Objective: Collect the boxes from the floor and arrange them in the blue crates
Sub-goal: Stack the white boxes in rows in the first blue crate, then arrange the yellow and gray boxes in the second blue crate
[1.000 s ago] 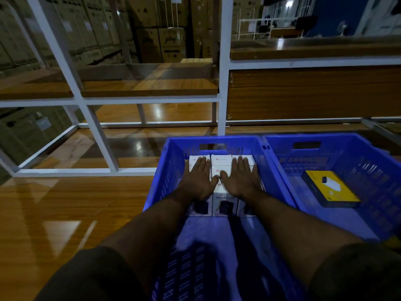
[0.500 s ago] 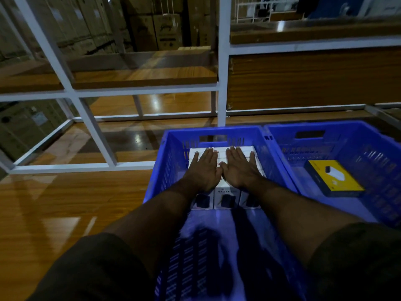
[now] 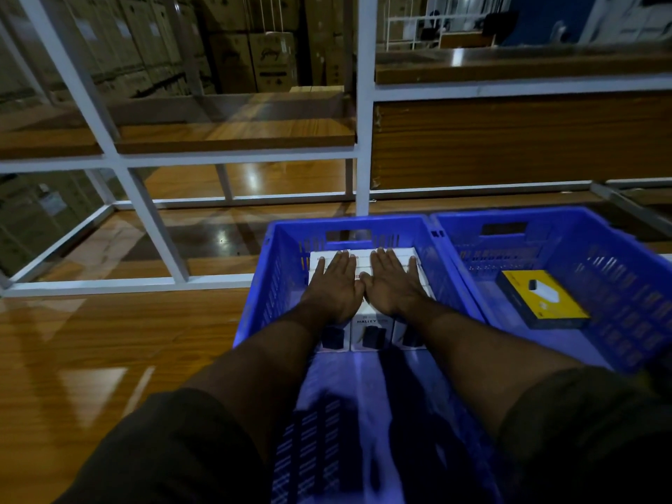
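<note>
In the left blue crate (image 3: 254, 303), white boxes (image 3: 371, 331) now pushed against far wall; left hand (image 3: 336, 289), right hand (image 3: 391, 285) flat, pressing, fingers straight — row looks seated.

The floor (image 3: 109, 340) is of glossy wooden boards, orange-brown, and it reflects pale patches of light. In front stands a white metal rack (image 3: 363, 103) with upright posts and horizontal bars. Its wooden shelves (image 3: 232, 134) are at a low height; the right section has a brown panel (image 3: 520, 140) behind it. Behind the rack, at the far left and middle, tall stacks of cardboard cartons (image 3: 269, 60) fill the dim space. At the far upper right, a brighter area shows a blue wall (image 3: 545, 16) and white railings. The room in general is rather dark.
</note>
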Demonstrator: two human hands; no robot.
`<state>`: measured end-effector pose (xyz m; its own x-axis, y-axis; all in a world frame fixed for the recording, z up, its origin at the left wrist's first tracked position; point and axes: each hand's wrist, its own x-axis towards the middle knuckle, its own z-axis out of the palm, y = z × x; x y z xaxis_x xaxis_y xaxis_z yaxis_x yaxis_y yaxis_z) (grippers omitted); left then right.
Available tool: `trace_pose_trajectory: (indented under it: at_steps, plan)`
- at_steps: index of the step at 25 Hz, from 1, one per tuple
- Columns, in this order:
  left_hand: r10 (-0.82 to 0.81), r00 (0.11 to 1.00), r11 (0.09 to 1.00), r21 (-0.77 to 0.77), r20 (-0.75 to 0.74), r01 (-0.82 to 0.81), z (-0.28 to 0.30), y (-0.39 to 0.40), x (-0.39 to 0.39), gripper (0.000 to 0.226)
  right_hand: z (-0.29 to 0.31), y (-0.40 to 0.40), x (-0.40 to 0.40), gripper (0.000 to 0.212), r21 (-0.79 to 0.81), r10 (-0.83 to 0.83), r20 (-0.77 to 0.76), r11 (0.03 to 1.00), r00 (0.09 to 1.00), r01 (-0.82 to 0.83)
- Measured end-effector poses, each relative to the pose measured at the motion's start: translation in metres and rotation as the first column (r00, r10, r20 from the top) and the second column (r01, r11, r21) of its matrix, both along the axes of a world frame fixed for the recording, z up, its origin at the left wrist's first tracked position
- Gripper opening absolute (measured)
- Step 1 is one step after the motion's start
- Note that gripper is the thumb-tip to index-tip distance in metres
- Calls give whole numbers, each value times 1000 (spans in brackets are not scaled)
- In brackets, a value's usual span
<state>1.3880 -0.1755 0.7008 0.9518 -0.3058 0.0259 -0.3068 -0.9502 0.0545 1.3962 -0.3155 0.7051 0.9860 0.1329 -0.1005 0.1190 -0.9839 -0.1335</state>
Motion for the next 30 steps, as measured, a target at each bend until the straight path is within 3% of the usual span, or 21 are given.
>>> trace_pose_trajectory:
  at_steps: [8, 11, 14, 20, 26, 30]
  plan:
    - [47, 997, 996, 80, -56, -42, 12, -7, 1, 62, 19, -13, -19, 66, 117, 46, -32, 992, 998, -42]
    - [79, 997, 997, -6, -10, -80, 15, -20, -14, 67, 22, -19, -35, 64, 158, 43, 37, 986, 998, -48]
    - [47, 995, 992, -117, 85, -37, 18, -38, -34, 65, 33, -22, -51, 54, 257, 29, 227, 962, 973, -89]
    - [30, 980, 891, -450, 199, 64, 32, -69, -60, 48, 66, -44, -99, 50, 268, -9, 408, 957, 913, -110]
    - [-129, 950, 825, -501, 283, 261, 50, -103, -96, 25, 72, -79, -142, 39, 299, -151, 370, 954, 917, 37]
    - [-157, 956, 797, -539, 249, 271, 56, -120, -115, 18, 78, -93, -170, 37, 318, -233, 364, 941, 902, 115]
